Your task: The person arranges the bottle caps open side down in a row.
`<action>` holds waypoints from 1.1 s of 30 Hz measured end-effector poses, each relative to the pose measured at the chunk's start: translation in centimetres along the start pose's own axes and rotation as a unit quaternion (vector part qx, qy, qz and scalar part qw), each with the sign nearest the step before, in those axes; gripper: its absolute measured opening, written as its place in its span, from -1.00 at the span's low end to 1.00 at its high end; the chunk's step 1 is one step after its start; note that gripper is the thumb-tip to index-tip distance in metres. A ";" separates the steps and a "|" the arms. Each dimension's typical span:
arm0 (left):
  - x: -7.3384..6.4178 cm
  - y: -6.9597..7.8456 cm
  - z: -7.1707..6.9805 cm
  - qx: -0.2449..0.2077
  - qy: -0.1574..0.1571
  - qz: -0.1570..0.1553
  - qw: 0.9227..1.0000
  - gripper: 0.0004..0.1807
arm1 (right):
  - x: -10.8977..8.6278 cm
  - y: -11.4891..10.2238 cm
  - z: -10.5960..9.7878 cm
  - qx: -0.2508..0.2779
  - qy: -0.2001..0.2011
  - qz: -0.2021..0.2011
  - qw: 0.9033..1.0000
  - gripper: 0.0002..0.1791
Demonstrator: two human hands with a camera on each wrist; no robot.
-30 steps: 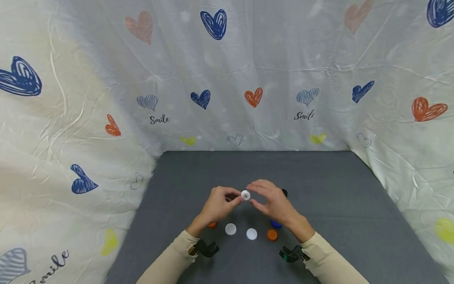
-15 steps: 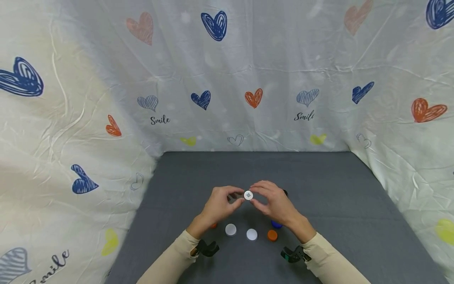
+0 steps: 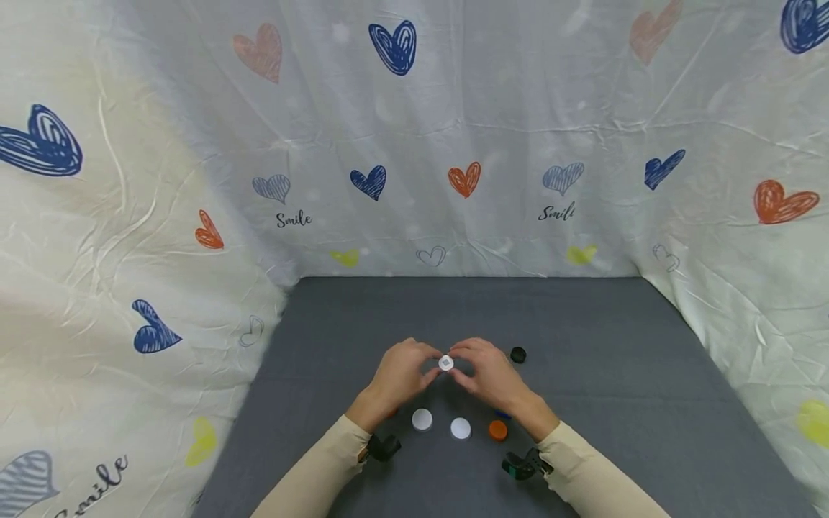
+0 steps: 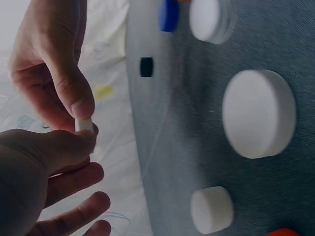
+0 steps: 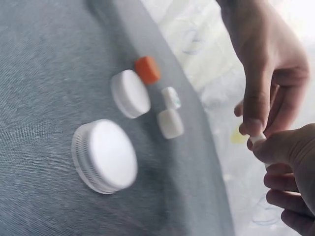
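Observation:
A small white bottle cap (image 3: 446,362) with a grey mark on its face is held up between both hands, above the grey table. My left hand (image 3: 398,370) pinches its left side between thumb and forefinger. On the other side, the thumb and fingertips of my right hand (image 3: 488,374) pinch it too. In the left wrist view, the cap's white edge (image 4: 83,125) shows between the two thumbs, while the left hand's other fingers spread loosely. Most of the cap is covered by fingertips in the right wrist view.
Two white caps (image 3: 422,419) (image 3: 460,429) and an orange cap (image 3: 498,430) lie nearer the body. A black cap (image 3: 518,355) lies beyond the right hand, and a blue cap (image 4: 169,15) is partly hidden by the right wrist. More small white caps (image 5: 170,124) lie to the left.
The right hand has moved in from beside the white cap to pinch it. Both hands have since shifted slightly left and nearer the body, uncovering the black cap.

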State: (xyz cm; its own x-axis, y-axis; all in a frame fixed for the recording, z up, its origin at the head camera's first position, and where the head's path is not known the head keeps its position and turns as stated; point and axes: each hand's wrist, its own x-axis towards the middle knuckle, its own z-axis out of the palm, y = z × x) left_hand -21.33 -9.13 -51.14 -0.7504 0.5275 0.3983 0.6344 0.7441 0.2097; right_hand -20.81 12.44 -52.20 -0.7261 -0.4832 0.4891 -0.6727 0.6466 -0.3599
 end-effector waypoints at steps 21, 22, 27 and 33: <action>-0.6 0.4 4.3 0.155 -0.092 0.005 0.984 -0.92 | -1.3 1.3 4.5 -0.030 -0.089 0.027 0.995 -0.81; -0.6 0.4 4.4 0.154 -0.092 0.007 0.984 -0.92 | -1.3 1.3 4.6 -0.030 -0.091 0.027 0.995 -0.81; -0.7 0.4 4.9 0.152 -0.098 0.006 0.984 -0.95 | -1.4 1.4 4.9 -0.041 -0.094 0.022 0.994 -0.81; -0.3 0.3 5.1 0.148 -0.112 -0.006 0.983 -0.92 | -1.3 1.3 4.3 -0.039 -0.103 0.026 0.994 -0.81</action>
State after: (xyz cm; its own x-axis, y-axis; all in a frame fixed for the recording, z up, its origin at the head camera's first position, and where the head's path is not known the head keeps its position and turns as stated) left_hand -21.87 -6.97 -55.71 -0.8002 0.5711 0.1832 0.5689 0.8195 -0.0697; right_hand -21.36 11.33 -56.75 -0.7784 -0.5542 0.2949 -0.6267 0.7132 -0.3140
